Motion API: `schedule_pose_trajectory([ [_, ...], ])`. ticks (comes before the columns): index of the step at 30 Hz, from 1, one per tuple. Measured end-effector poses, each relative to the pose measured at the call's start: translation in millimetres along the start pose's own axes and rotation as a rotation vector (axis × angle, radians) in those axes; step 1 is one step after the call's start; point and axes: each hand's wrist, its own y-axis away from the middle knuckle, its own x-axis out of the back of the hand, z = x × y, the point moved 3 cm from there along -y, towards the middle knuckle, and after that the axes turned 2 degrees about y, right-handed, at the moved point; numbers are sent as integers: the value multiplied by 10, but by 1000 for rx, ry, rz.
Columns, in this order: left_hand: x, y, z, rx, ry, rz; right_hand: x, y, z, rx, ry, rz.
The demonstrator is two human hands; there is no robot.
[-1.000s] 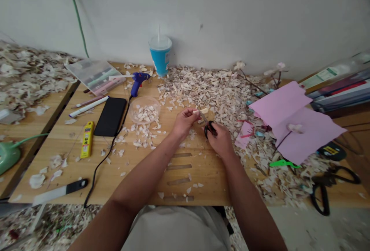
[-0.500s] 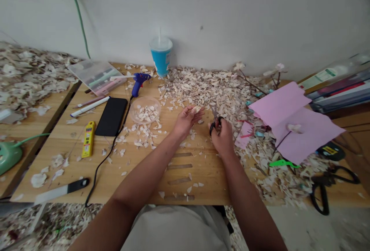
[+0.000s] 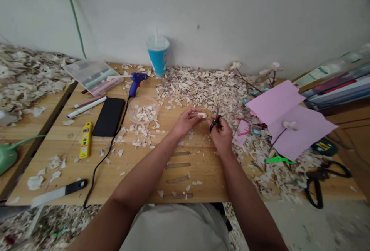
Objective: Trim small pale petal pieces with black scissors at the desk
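The left forearm (image 3: 144,170) slants up from the lower left of the frame, the right forearm (image 3: 243,185) from the lower right. Near the centre, the left hand (image 3: 186,122) is closed in a pinch; right of it, the right hand (image 3: 222,134) is curled, the 2 hands apart.

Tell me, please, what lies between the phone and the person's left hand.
The head view shows the cord beside the phone, then the bowl holding pale flakes, with more flakes scattered on the wood before the left hand.

Bowl (image 3: 141,101) between phone (image 3: 109,117) and scissors (image 3: 216,119) — cup (image 3: 158,57) behind bowl.
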Motion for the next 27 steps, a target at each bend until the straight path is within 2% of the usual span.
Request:
schedule_pose_trajectory([
  [5, -58, 50, 29, -2, -217, -107, 9, -23, -85, -63, -183, -8],
  [10, -56, 62, 24, 8, -287, -92, 35, -34, -46, -51, -73, 18],
  [12, -50, 58, -6, 10, -283, -104, 35, -36, -32, -47, -55, -9],
  [15, -42, 55, -47, 3, -271, -133, 22, -37, -38, -50, -113, -87],
  [18, -25, 57, -44, -19, -298, -104, 23, -37, -54, -80, -166, -112],
  [27, -30, 60, 16, -17, -251, -2, 114, -69, -28, -164, -230, 84],
])
